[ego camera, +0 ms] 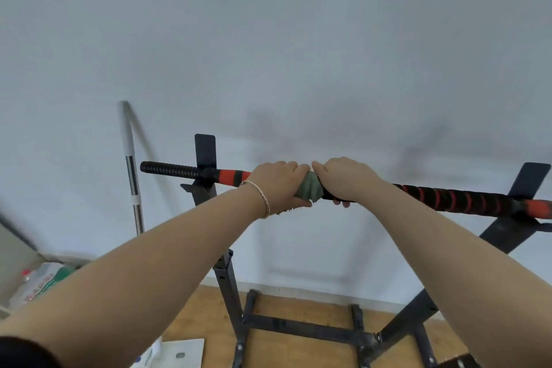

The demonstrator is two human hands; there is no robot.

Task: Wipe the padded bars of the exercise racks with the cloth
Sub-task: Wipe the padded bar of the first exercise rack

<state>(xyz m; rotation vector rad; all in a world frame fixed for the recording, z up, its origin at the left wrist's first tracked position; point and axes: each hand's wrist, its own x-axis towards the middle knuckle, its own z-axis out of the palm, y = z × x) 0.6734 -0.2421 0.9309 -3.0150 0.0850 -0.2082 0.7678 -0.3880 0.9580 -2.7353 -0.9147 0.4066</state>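
Note:
A padded bar point(448, 199) with red and black wrapping lies across the two black rack uprights point(206, 155). A grey-green cloth point(309, 190) is wrapped around the bar's middle. My left hand point(277, 184), with a thin bracelet on the wrist, is closed over the cloth and the bar. Right beside it, touching the cloth's right edge, my right hand point(343, 181) grips the bare padding. The bar's black ribbed end point(167, 169) sticks out past the left upright.
A plain white wall is directly behind the rack. A chrome bar point(131, 176) leans against it at the left. The rack's black base frame point(301, 327) rests on a wooden floor. Bottles point(38, 281) lie at the lower left, a white plate point(179, 352) below.

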